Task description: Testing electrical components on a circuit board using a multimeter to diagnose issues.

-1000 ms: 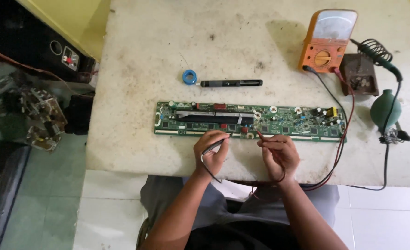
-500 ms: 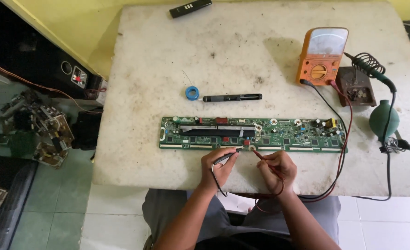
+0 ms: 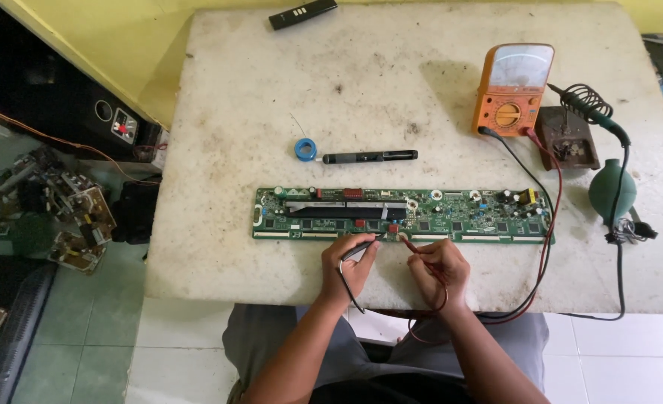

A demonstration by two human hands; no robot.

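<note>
Hands barely shifted; left hand [image 3: 352, 263] grip holds black probe [image 3: 361, 248], right hand [image 3: 437, 268] grip holds red probe [image 3: 415, 248], tips on circuit board [image 3: 466, 217].

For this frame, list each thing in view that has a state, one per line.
Left hand: grips the black test probe, tip on the board.
Right hand: grips the red test probe, tip on the board.
Long green circuit board: flat on the table, component side up.
Orange analog multimeter: upright, both leads plugged in.
Black pen-shaped tool: lying flat, untouched.
Blue solder spool: lying flat.
</note>
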